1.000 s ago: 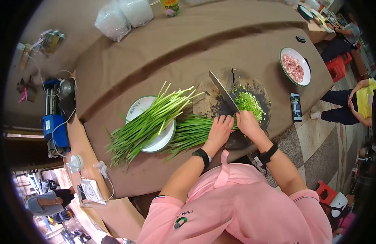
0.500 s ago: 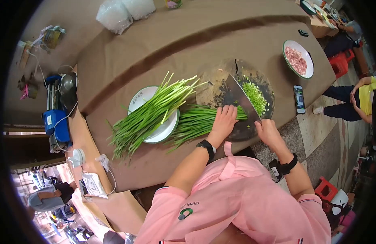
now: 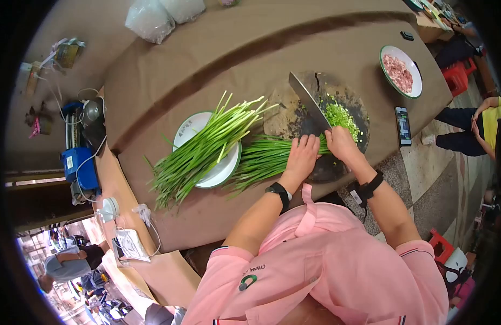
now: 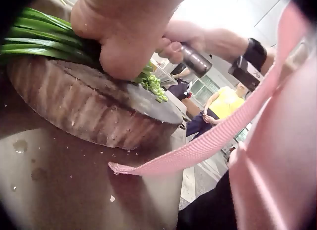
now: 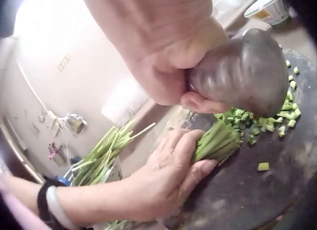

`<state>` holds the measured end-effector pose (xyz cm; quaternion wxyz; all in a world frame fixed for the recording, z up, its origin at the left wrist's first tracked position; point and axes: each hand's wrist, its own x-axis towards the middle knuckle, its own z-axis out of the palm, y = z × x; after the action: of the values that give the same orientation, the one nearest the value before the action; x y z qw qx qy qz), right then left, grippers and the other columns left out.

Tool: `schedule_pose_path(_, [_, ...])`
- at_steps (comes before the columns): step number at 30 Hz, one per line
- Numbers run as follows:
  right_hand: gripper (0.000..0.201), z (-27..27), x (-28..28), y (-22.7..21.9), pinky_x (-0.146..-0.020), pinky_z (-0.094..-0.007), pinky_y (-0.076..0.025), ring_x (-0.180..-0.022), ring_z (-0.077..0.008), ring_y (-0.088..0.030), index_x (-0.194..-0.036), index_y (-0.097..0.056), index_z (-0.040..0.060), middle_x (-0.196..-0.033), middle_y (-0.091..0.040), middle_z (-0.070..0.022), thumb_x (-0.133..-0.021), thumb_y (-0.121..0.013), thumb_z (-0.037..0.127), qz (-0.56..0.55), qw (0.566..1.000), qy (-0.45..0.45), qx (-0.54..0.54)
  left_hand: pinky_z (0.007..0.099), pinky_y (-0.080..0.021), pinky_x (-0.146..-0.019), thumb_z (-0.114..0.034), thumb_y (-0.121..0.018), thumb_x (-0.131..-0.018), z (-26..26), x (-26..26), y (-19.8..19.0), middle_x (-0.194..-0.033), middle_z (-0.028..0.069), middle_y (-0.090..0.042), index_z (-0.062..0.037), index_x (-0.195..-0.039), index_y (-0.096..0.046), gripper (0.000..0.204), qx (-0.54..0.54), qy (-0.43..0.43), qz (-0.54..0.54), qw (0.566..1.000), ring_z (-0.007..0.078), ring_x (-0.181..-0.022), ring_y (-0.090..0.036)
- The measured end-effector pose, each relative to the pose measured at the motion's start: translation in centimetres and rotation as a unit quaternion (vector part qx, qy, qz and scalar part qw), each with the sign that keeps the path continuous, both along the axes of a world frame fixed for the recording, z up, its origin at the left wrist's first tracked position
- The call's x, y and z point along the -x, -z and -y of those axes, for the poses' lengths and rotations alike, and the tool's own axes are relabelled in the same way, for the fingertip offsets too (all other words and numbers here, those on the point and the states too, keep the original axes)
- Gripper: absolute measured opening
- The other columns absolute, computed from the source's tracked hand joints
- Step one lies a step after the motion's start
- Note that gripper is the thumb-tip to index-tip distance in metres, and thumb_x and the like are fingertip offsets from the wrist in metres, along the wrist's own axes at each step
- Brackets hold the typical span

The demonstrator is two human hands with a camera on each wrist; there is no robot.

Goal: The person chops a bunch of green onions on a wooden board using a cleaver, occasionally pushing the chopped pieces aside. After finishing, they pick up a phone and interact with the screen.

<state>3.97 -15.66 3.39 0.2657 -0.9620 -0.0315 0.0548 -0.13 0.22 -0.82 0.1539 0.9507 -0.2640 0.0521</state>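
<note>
- Working at a round wooden chopping block (image 3: 278,116) on a table under brown cloth (image 3: 234,70), in a pink top (image 3: 337,260).
- Clasping a bunch of green stalks (image 3: 266,157) in the left hand (image 3: 303,158), with fingers and thumb pinched round it near the cut end, on the block.
- Gripping a knife (image 3: 310,101) in the right hand (image 3: 341,143), with fingers curled round the metallic handle (image 4: 195,61) and the broad blade slanting over the block; impossible to tell from here whether touching the wood.
- Sharing the block with chopped green pieces (image 3: 342,118), heaped beside the blade, on the side away from the bunch's long leaves.
- Keeping company nearby with a white plate (image 3: 220,170), under a pile of longer stalks (image 3: 207,146) jutting past the rim on both sides.
- Seen farther along the table: a green-rimmed bowl (image 3: 417,76) of raw meat (image 3: 398,73) and, near it, a phone (image 3: 403,126).
</note>
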Motion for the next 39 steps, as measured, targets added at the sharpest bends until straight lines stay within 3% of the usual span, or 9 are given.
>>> schedule_pose_path(3, [0.034, 0.8, -0.6, -2.4, -0.062, -0.0510, -0.052, -0.069, -0.0485, -0.063, -0.075, -0.063, -0.0101, -0.068, -0.060, -0.0320, -0.093, -0.059, 0.019, -0.111, 0.993, 0.011, -0.046, 0.0400, -0.037, -0.093, -0.030, -0.069, -0.082, 0.3, 0.4, 0.2, -0.116, 0.0093, -0.054, -0.0021, -0.125, -0.052, 0.054, 0.010, -0.023, -0.008, 1.000, 0.0257, -0.111, -0.049])
schedule_pose_path(9, [0.035, 2.3, 5.2, -7.4, -0.065, -0.0529, -0.050, -0.074, -0.0504, -0.062, -0.077, -0.063, -0.0106, -0.071, -0.061, -0.0325, -0.094, -0.058, 0.020, -0.034, 0.996, 0.076, -0.042, 0.0409, -0.037, -0.092, -0.031, -0.070, -0.082, 1.7, -0.3, 1.0, -0.114, 0.0097, -0.053, -0.0016, -0.125, -0.051, 0.055, 0.008, -0.101, 0.009, 0.995, 0.0271, -0.110, -0.049])
schedule_pose_path(14, [0.036, 2.1, 7.3, -3.7, -0.066, -0.0547, -0.049, -0.074, -0.0520, -0.061, -0.075, -0.062, -0.0106, -0.072, -0.060, -0.0342, -0.094, -0.058, 0.019, -0.039, 0.995, 0.089, -0.022, 0.0418, -0.037, -0.092, -0.030, -0.070, -0.082, 1.9, -0.7, 1.2, -0.113, 0.0101, -0.052, -0.0015, -0.124, -0.051, 0.054, 0.005, -0.097, 0.039, 0.995, 0.0279, -0.108, -0.048])
schedule_pose_path(22, [0.035, 2.5, 9.7, -3.7, -0.067, -0.0556, -0.049, -0.075, -0.0521, -0.061, -0.074, -0.063, -0.0121, -0.073, -0.060, -0.0354, -0.093, -0.057, 0.017, -0.046, 0.996, 0.072, -0.012, 0.0415, -0.037, -0.090, -0.026, -0.069, -0.082, 1.9, -0.6, 0.9, -0.112, 0.0108, -0.051, -0.0007, -0.121, -0.051, 0.049, 0.015, -0.091, 0.021, 0.995, 0.0283, -0.107, -0.048])
schedule_pose_path(27, [0.035, 0.6, 4.6, -0.6, -0.063, -0.0521, -0.052, -0.067, -0.0493, -0.064, -0.071, -0.064, -0.0119, -0.065, -0.060, -0.0326, -0.093, -0.057, 0.015, -0.070, 0.991, 0.105, -0.052, 0.0402, -0.037, -0.089, -0.027, -0.069, -0.082, 2.0, -0.6, 0.5, -0.107, 0.0097, -0.051, -0.0022, -0.119, -0.052, 0.047, -0.009, -0.092, -0.013, 0.996, 0.0276, -0.106, -0.048])
schedule_pose_path(33, [0.039, 1.1, 1.7, -2.9, -0.060, -0.0473, -0.055, -0.056, -0.0426, -0.065, -0.069, -0.062, -0.0120, -0.054, -0.058, -0.0282, -0.093, -0.058, 0.018, -0.169, 0.968, 0.149, -0.113, 0.0405, -0.037, -0.090, -0.027, -0.068, -0.082, 1.7, -0.7, 0.6, -0.108, 0.0100, -0.051, -0.0023, -0.119, -0.052, 0.048, 0.021, -0.087, -0.007, 0.996, 0.0279, -0.106, -0.048])
schedule_pose_path(35, [0.039, 1.9, 2.4, -3.8, -0.058, -0.0468, -0.054, -0.058, -0.0433, -0.066, -0.070, -0.061, -0.0128, -0.055, -0.058, -0.0288, -0.093, -0.059, 0.019, -0.164, 0.970, 0.141, -0.113, 0.0412, -0.037, -0.091, -0.027, -0.068, -0.083, 1.5, -1.0, 0.2, -0.109, 0.0108, -0.051, -0.0019, -0.120, -0.051, 0.048, 0.030, -0.082, -0.025, 0.996, 0.0286, -0.106, -0.048])
schedule_pose_path(37, [0.039, 3.0, 4.3, -3.4, -0.060, -0.0484, -0.053, -0.062, -0.0452, -0.065, -0.071, -0.061, -0.0128, -0.058, -0.058, -0.0299, -0.093, -0.059, 0.019, -0.043, 0.991, 0.109, -0.063, 0.0429, -0.036, -0.093, -0.027, -0.068, -0.082, 1.5, -0.6, 0.3, -0.112, 0.0132, -0.051, -0.0003, -0.120, -0.050, 0.050, 0.053, -0.079, -0.011, 0.995, 0.0306, -0.107, -0.047])
schedule_pose_path(39, [0.039, 2.3, 5.7, -5.3, -0.063, -0.0509, -0.052, -0.068, -0.0476, -0.065, -0.073, -0.061, -0.0128, -0.062, -0.058, -0.0316, -0.093, -0.060, 0.020, -0.089, 0.984, 0.132, -0.086, 0.0433, -0.036, -0.093, -0.028, -0.067, -0.081, 1.6, -0.4, 0.2, -0.112, 0.0142, -0.051, 0.0006, -0.120, -0.050, 0.051, 0.060, -0.081, -0.002, 0.995, 0.0315, -0.107, -0.047])
